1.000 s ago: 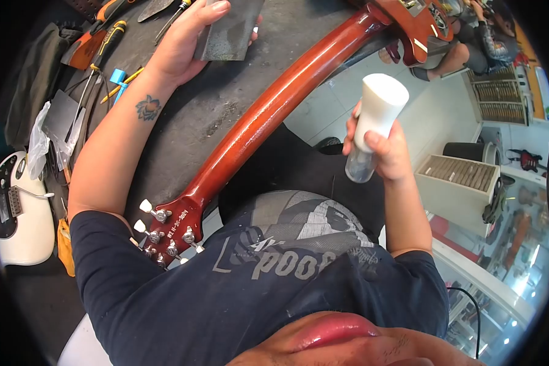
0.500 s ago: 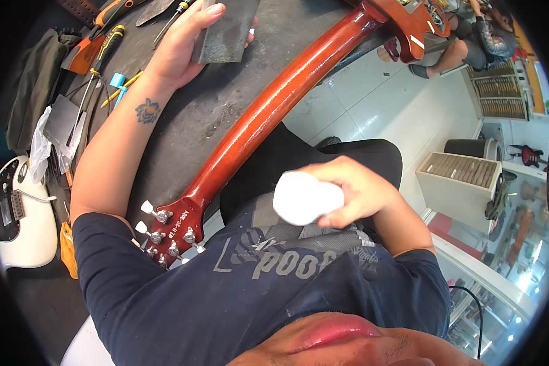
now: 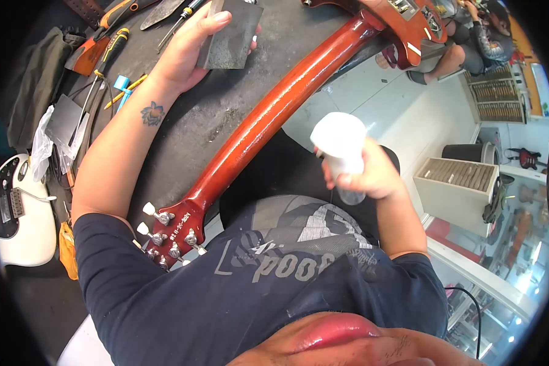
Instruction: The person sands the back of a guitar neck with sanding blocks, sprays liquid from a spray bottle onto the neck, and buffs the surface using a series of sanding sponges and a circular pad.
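My left hand (image 3: 186,52) is closed on a dark grey rectangular sheet (image 3: 235,39), which looks like sandpaper, its thumb lying over the upper side. In my right hand (image 3: 375,174) is a white spray bottle (image 3: 340,137), gripped near its head, with the see-through body showing below the fingers. Between the hands a guitar neck (image 3: 274,113) lies back side up, glossy red-brown, running diagonally from the headstock (image 3: 183,222) with its tuning pegs by my body to the guitar body (image 3: 393,21) at the top. Neither hand touches the neck.
Screwdrivers (image 3: 113,49), a yellow pencil (image 3: 123,93) and a plastic bag (image 3: 41,143) lie on the dark bench (image 3: 207,113) at left. Beside them is a white guitar body (image 3: 27,235). A box of packed sleeves (image 3: 454,189) and a seated person (image 3: 470,52) are at right.
My right hand has moved up and away from my shirt, tilting the spray bottle so its body shows. The left hand has shifted slightly down and right, still holding the grey sheet.
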Tool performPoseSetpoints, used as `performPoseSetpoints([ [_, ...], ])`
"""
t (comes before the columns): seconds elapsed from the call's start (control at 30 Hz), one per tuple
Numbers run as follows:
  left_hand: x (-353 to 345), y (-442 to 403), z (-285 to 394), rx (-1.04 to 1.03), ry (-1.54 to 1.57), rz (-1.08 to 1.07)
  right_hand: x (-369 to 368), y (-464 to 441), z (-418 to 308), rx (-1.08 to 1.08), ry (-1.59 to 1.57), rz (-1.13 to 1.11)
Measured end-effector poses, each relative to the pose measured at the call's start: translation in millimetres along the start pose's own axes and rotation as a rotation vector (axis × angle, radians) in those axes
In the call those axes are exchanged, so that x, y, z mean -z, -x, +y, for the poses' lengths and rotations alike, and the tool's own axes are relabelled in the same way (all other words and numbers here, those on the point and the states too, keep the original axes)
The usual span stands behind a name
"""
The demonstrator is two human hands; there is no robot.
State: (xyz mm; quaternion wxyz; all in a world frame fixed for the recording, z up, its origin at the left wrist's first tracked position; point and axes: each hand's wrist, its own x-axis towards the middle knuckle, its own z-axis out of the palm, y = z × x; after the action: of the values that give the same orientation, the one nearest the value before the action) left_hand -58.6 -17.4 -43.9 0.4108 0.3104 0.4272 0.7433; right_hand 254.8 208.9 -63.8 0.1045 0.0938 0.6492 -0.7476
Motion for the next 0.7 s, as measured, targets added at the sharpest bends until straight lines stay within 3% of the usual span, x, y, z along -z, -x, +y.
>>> performPoseSetpoints([
  [0.07,4,0,-2,-0.012,-0.026,0.006,-5,1,-11,-0.045,0.059,-0.265],
  [0.13,11,-1,-9,-0.068,-0.147,0.05,-4,-4,-15,0.104,0.258,-0.397],
  [0.27,13,-3,-12,-0.046,-0.101,0.046,12,-4,-53,0.128,0.069,-0.124],
  [0.43,9,-3,-13,-0.042,-0.084,0.075,26,-85,-155,0.867,0.081,0.159],
  [0.47,7,-3,-12,-0.041,-0.082,0.083,14,-109,-172,0.889,-0.106,0.239],
  [0.5,10,-4,-16,-0.075,-0.084,0.063,-2,-133,-191,0.911,-0.073,0.218],
  [0.6,11,-1,-17,-0.03,-0.103,0.071,-48,-206,-224,0.764,0.201,0.211],
  [0.7,4,3,-9,-0.038,-0.242,0.082,-130,-273,-229,0.593,0.674,0.062],
])
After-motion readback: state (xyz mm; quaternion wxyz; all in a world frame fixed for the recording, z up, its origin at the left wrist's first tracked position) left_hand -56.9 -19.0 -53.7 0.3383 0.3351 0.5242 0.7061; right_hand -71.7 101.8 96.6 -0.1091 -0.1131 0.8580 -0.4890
